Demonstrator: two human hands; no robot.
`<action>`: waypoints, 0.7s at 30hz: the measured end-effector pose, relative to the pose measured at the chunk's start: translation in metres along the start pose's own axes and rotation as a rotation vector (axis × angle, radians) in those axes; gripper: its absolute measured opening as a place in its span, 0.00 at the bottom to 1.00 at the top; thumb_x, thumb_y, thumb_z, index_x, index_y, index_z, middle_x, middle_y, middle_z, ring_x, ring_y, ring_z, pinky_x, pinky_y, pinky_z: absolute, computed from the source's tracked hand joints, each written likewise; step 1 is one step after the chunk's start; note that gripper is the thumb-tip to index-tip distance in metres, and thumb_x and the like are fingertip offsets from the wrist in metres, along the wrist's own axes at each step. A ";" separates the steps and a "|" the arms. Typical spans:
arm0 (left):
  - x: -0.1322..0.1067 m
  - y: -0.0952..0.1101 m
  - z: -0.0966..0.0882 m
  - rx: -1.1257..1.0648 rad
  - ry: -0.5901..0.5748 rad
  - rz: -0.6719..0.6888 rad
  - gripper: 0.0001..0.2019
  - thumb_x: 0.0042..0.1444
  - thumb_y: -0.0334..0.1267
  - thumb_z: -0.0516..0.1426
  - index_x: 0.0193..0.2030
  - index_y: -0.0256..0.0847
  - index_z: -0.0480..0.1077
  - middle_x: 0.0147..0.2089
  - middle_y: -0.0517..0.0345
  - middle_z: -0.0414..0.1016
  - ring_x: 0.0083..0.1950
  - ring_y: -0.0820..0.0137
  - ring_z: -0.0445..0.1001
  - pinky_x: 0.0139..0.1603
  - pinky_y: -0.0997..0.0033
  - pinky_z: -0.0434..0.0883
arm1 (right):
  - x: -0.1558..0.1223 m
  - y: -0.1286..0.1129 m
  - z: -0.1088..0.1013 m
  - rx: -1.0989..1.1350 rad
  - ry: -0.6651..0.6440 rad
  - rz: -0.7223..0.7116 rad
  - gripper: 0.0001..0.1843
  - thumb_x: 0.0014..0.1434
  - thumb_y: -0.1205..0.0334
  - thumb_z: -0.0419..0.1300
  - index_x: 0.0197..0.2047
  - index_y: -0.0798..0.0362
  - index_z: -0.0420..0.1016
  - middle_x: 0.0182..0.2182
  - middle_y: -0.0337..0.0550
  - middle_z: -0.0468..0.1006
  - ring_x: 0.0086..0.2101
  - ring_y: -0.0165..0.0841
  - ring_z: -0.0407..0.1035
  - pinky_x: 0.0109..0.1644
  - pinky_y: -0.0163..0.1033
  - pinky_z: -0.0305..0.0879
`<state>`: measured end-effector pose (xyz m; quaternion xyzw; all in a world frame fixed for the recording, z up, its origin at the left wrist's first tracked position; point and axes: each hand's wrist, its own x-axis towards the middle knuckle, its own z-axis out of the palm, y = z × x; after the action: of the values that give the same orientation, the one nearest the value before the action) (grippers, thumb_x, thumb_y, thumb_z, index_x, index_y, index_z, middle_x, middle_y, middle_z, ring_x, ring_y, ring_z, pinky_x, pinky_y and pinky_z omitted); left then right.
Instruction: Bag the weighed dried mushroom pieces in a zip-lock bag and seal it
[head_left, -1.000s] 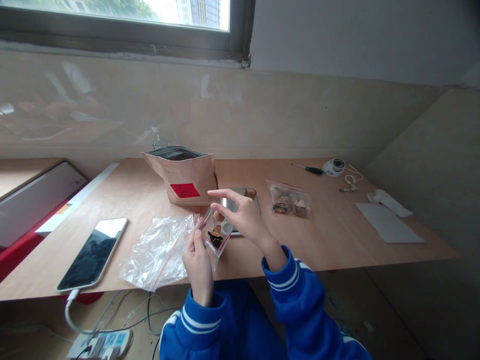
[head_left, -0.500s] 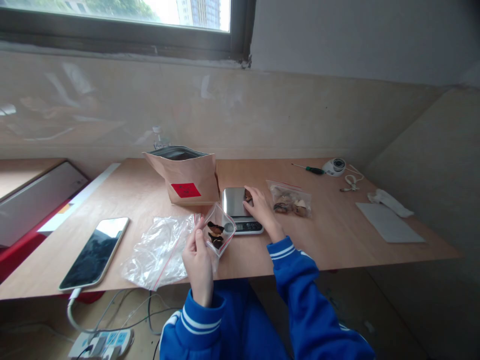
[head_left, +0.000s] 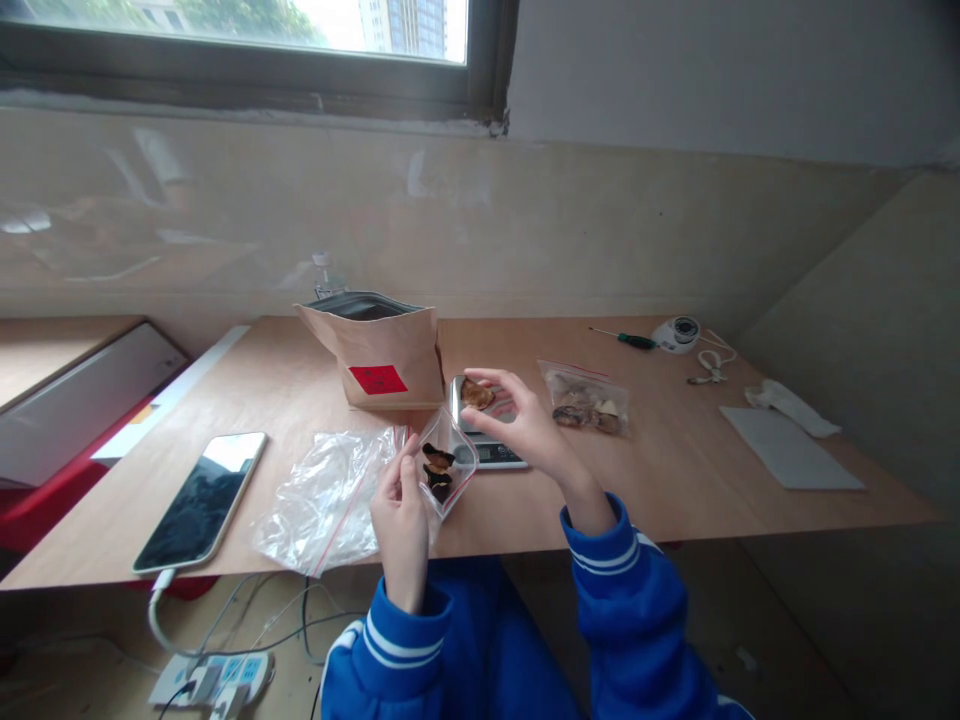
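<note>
Left hand (head_left: 397, 510): closed, pinching the left edge of a small bag (head_left: 459, 482), whose mouth gapes and in which dark pieces (head_left: 439, 484) lie. Right hand (head_left: 525, 425): thumb and fingers curved around a dried piece (head_left: 478, 393), gripped over the plate of the scale (head_left: 504, 453); whether the piece is clear of the plate cannot be told. The small bag overlaps the scale's near left corner in this view; contact is uncertain.

For sound handling, the left pinch is best kept close to the mouth, so that the film does not fold shut, and the bag held off the scale, where leaning might disturb a reading. The piece looks stiff and perhaps brittle; a light hold at its rim should serve better than a squeeze. Any passage through the mouth is best made end-on, clear of the zip strip, where crumbs could lodge.

Surroundings: plastic bags (head_left: 322, 500) to the left on the table (head_left: 645, 490); an open pouch (head_left: 390, 345) on the far side; a filled bag (head_left: 592, 383) right of the scale.
</note>
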<state>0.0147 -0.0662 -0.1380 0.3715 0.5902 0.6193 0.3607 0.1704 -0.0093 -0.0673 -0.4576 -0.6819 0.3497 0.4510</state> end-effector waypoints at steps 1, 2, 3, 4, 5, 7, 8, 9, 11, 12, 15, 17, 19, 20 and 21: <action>0.000 0.000 0.000 0.000 0.001 0.008 0.20 0.58 0.48 0.52 0.50 0.37 0.73 0.47 0.49 0.77 0.52 0.62 0.72 0.56 0.62 0.66 | -0.004 -0.011 0.000 -0.016 -0.085 -0.023 0.24 0.53 0.56 0.64 0.53 0.48 0.70 0.47 0.43 0.70 0.43 0.31 0.68 0.46 0.36 0.67; 0.001 0.000 -0.001 -0.003 0.000 0.016 0.20 0.59 0.47 0.52 0.50 0.38 0.73 0.49 0.49 0.76 0.54 0.62 0.71 0.58 0.62 0.65 | -0.007 -0.021 0.000 -0.041 -0.161 -0.042 0.23 0.53 0.56 0.65 0.52 0.48 0.71 0.46 0.43 0.71 0.42 0.31 0.68 0.46 0.36 0.67; 0.001 0.000 -0.001 -0.012 -0.002 0.022 0.19 0.59 0.47 0.52 0.50 0.38 0.73 0.51 0.49 0.76 0.56 0.62 0.70 0.59 0.62 0.64 | -0.011 -0.027 0.000 -0.070 -0.225 -0.054 0.22 0.53 0.57 0.65 0.52 0.48 0.71 0.46 0.43 0.71 0.41 0.30 0.68 0.45 0.36 0.67; 0.002 0.000 -0.001 -0.024 -0.006 0.024 0.19 0.59 0.46 0.52 0.50 0.38 0.74 0.52 0.49 0.75 0.56 0.62 0.70 0.60 0.62 0.63 | -0.013 -0.031 0.002 -0.103 -0.276 -0.063 0.22 0.53 0.58 0.66 0.51 0.49 0.72 0.45 0.43 0.71 0.41 0.31 0.68 0.45 0.36 0.66; 0.002 0.000 -0.002 -0.035 -0.010 0.023 0.18 0.59 0.46 0.52 0.50 0.38 0.74 0.53 0.49 0.75 0.57 0.62 0.70 0.60 0.61 0.63 | -0.016 -0.033 0.003 -0.144 -0.310 -0.070 0.22 0.52 0.59 0.66 0.51 0.50 0.72 0.44 0.43 0.72 0.42 0.32 0.68 0.46 0.37 0.66; 0.002 0.002 -0.004 -0.045 -0.015 0.012 0.18 0.58 0.45 0.53 0.48 0.38 0.74 0.52 0.49 0.75 0.56 0.61 0.70 0.59 0.60 0.63 | -0.019 -0.033 0.008 -0.233 -0.358 -0.079 0.21 0.51 0.59 0.68 0.49 0.51 0.73 0.42 0.44 0.74 0.43 0.35 0.68 0.48 0.40 0.65; 0.001 0.003 -0.005 -0.039 -0.012 0.006 0.18 0.58 0.45 0.53 0.48 0.37 0.75 0.52 0.48 0.75 0.56 0.61 0.70 0.59 0.60 0.63 | -0.019 -0.033 0.009 -0.267 -0.383 -0.079 0.20 0.50 0.59 0.68 0.47 0.50 0.74 0.42 0.43 0.75 0.43 0.36 0.68 0.48 0.41 0.64; 0.001 0.004 -0.005 -0.030 -0.010 -0.002 0.18 0.57 0.45 0.53 0.47 0.37 0.75 0.52 0.48 0.75 0.56 0.60 0.71 0.59 0.59 0.63 | -0.020 -0.032 0.010 -0.286 -0.407 -0.080 0.19 0.50 0.59 0.68 0.46 0.50 0.75 0.41 0.43 0.76 0.43 0.36 0.68 0.49 0.42 0.63; 0.001 0.006 -0.007 -0.020 -0.011 -0.017 0.18 0.57 0.45 0.53 0.47 0.36 0.75 0.51 0.47 0.76 0.55 0.60 0.71 0.58 0.59 0.64 | -0.021 -0.031 0.010 -0.270 -0.428 -0.090 0.17 0.51 0.58 0.68 0.45 0.49 0.76 0.41 0.42 0.77 0.43 0.36 0.69 0.50 0.42 0.63; 0.001 0.007 -0.008 -0.018 -0.011 -0.024 0.19 0.57 0.45 0.53 0.47 0.36 0.75 0.51 0.47 0.76 0.55 0.60 0.71 0.57 0.59 0.64 | -0.023 -0.031 0.009 -0.249 -0.412 -0.095 0.15 0.53 0.57 0.66 0.45 0.49 0.76 0.41 0.42 0.77 0.44 0.36 0.69 0.51 0.41 0.62; 0.001 0.007 -0.008 -0.009 -0.009 -0.040 0.19 0.57 0.46 0.53 0.48 0.37 0.75 0.48 0.49 0.77 0.50 0.63 0.73 0.54 0.63 0.66 | -0.031 -0.025 0.006 -0.212 -0.252 -0.044 0.14 0.60 0.54 0.59 0.47 0.48 0.74 0.45 0.42 0.75 0.47 0.35 0.67 0.53 0.41 0.61; 0.002 0.005 -0.008 -0.009 -0.003 -0.056 0.19 0.57 0.46 0.53 0.50 0.37 0.74 0.45 0.51 0.78 0.47 0.65 0.74 0.51 0.66 0.67 | -0.041 -0.017 0.007 -0.206 -0.135 0.075 0.17 0.62 0.51 0.54 0.51 0.49 0.71 0.49 0.45 0.73 0.49 0.36 0.67 0.54 0.43 0.62; 0.002 0.003 -0.008 -0.016 -0.003 -0.065 0.20 0.57 0.46 0.53 0.51 0.38 0.74 0.43 0.52 0.78 0.44 0.67 0.75 0.49 0.67 0.68 | -0.055 -0.007 0.012 -0.184 -0.083 0.216 0.23 0.61 0.47 0.54 0.56 0.49 0.67 0.52 0.48 0.71 0.51 0.39 0.66 0.55 0.46 0.62; 0.002 0.001 -0.008 -0.022 -0.003 -0.062 0.20 0.57 0.46 0.53 0.50 0.38 0.74 0.43 0.52 0.78 0.43 0.67 0.75 0.48 0.68 0.68 | -0.062 -0.002 0.016 -0.159 -0.083 0.274 0.27 0.59 0.45 0.55 0.58 0.49 0.64 0.53 0.49 0.70 0.52 0.41 0.66 0.55 0.47 0.62; 0.001 0.000 -0.008 -0.029 -0.005 -0.055 0.20 0.57 0.47 0.53 0.50 0.38 0.74 0.44 0.52 0.78 0.42 0.68 0.75 0.47 0.68 0.69 | -0.069 0.001 0.020 -0.125 -0.094 0.319 0.32 0.58 0.44 0.57 0.61 0.49 0.61 0.53 0.50 0.70 0.52 0.42 0.66 0.55 0.48 0.62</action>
<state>0.0073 -0.0689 -0.1385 0.3515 0.5902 0.6167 0.3844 0.1639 -0.0751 -0.0954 -0.5701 -0.6413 0.3947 0.3284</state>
